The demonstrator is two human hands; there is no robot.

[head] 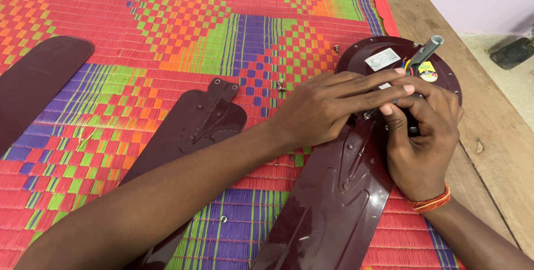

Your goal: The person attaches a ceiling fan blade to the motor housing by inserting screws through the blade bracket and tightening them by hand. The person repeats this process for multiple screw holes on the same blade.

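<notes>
Both hands meet over the dark red fan motor, which lies on a bright woven mat near its right edge, with bare wooden floor beyond. The left hand reaches across from the left, fingers stretched out flat and close together, their tips touching the motor's face beside a white label; whether this grip pinches anything cannot be told. The right hand is curled with its grip narrow, fingers folded around something small and dark at the motor's hub that is mostly hidden. A grey rod with coloured wires sticks up from the hub just above the fingertips. A fan blade runs from the motor down toward the viewer, under both wrists. A second blade lies loose on the mat to the left, and a third blade lies well apart at the far left. Small screws rest on the mat near the left hand
</notes>
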